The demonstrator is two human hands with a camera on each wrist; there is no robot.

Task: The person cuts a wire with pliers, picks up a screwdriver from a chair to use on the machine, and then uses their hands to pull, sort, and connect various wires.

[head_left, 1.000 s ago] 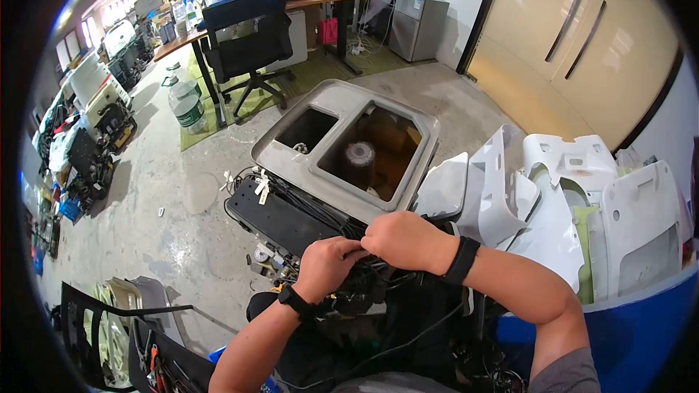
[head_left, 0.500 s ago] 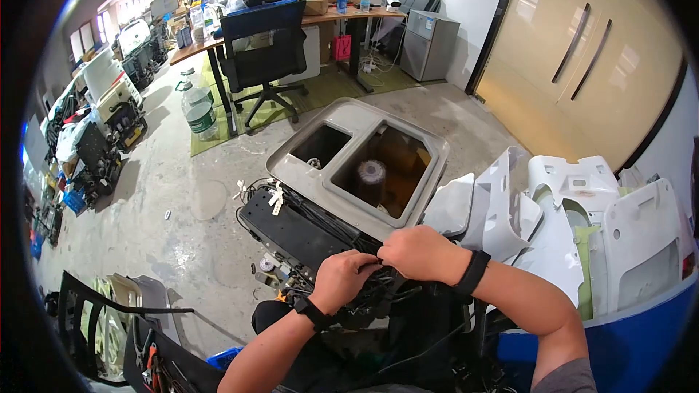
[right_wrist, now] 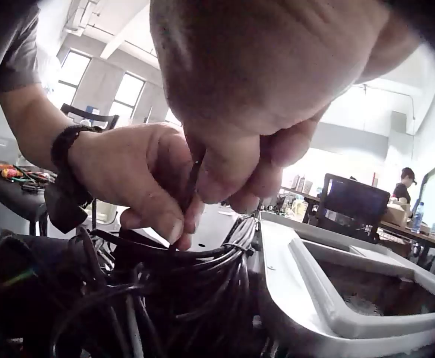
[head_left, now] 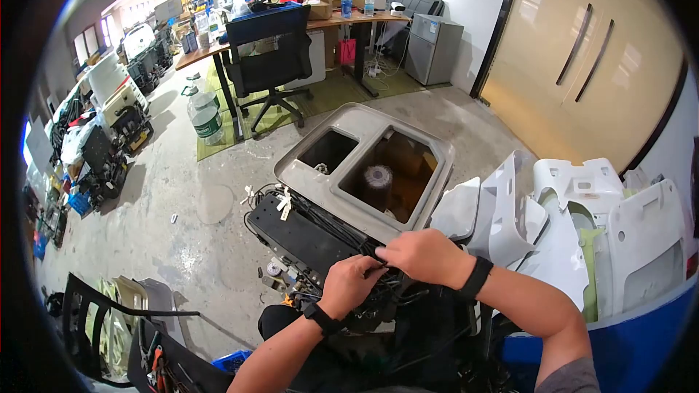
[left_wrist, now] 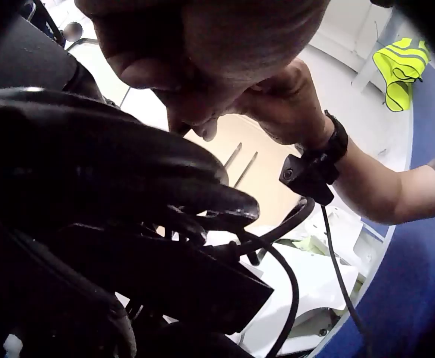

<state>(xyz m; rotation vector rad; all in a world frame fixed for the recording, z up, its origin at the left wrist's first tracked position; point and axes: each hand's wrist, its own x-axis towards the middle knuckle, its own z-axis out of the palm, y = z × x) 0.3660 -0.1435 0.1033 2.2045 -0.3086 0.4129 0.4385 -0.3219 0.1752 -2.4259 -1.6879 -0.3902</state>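
Observation:
Both hands meet over a bundle of black cables at the near side of a grey housing with two openings in its top. My right hand pinches a thin black strip, which runs down toward the left hand. The left hand has thumb and forefinger together at the strip's lower end, close above the cables. In the left wrist view, thick black parts fill the foreground below the hands.
A long black box lies along the housing, with white tags beside it. White shell panels stand at right, by a blue surface. Pliers lie on a chair at lower left. Behind are an office chair and a desk.
The head view has tilted up, so the housing and hands appear lower and further right. Both hands stay close together at the cables, their fingers shifting slightly.

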